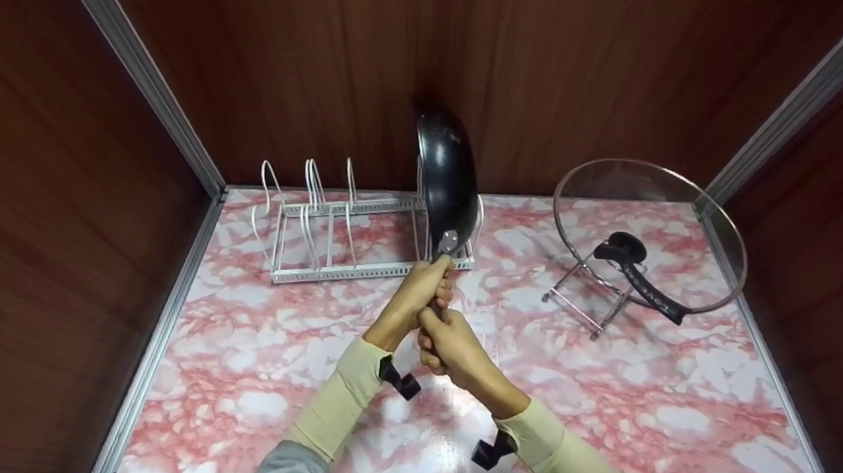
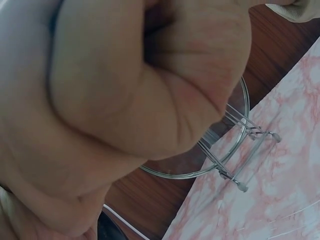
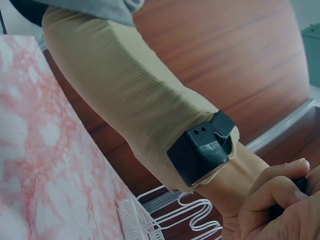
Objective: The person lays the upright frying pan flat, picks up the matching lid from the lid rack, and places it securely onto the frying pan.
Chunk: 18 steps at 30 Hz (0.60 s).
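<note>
A black wok is held on edge at the right end of a white wire rack, its handle pointing toward me. White wires show on both sides of it; whether its rim bears on the rack base I cannot tell. My left hand grips the handle close to the riveted bracket. Just below, my right hand is wrapped around the handle's end. In the left wrist view curled fingers fill much of the picture. The dark handle shows between fingers in the right wrist view.
To the right a glass lid with a black handle leans on a small metal stand. Wooden panels close off the back and sides. Several rack wires stand left of the wok. The tabletop has a red-and-white marbled pattern.
</note>
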Tool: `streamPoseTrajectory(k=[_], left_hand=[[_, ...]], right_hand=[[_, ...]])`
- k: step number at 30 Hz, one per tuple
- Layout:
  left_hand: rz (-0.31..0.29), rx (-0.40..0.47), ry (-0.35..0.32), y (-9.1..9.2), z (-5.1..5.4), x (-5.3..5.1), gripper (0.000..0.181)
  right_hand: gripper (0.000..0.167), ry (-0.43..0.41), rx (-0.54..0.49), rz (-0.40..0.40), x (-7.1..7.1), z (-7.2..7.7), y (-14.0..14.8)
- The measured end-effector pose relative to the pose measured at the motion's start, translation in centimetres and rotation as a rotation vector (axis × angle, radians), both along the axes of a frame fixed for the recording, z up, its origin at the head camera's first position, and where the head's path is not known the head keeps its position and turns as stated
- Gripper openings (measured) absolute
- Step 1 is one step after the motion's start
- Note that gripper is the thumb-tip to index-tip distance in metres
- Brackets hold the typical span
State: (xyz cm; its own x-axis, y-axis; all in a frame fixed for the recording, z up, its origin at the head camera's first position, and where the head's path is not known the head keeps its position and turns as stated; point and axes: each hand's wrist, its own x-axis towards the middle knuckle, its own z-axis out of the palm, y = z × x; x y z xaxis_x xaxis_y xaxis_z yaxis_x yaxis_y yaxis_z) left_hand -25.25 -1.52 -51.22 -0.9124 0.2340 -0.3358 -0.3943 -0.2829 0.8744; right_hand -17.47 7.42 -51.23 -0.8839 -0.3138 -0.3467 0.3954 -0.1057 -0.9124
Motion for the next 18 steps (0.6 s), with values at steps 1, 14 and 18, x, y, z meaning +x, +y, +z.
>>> streamPoseTrajectory(k=[1, 14, 18], left_hand=[[-0.001, 0.0, -0.002, 0.0, 0.0, 0.0, 0.029], [-0.021, 0.007, 0.024, 0.2, 1.6, 0.0, 0.032], [-0.015, 0.011, 0.023, 0.3, 1.8, 0.2, 0.031]], right_hand=[[0.03, 0.0, -0.002, 0.002, 0.0, 0.1, 0.0], [0.02, 0.056, 0.013, -0.004, 0.2, 1.1, 0.2], [0.019, 0.058, 0.004, 0.001, 0.3, 1.2, 0.2]])
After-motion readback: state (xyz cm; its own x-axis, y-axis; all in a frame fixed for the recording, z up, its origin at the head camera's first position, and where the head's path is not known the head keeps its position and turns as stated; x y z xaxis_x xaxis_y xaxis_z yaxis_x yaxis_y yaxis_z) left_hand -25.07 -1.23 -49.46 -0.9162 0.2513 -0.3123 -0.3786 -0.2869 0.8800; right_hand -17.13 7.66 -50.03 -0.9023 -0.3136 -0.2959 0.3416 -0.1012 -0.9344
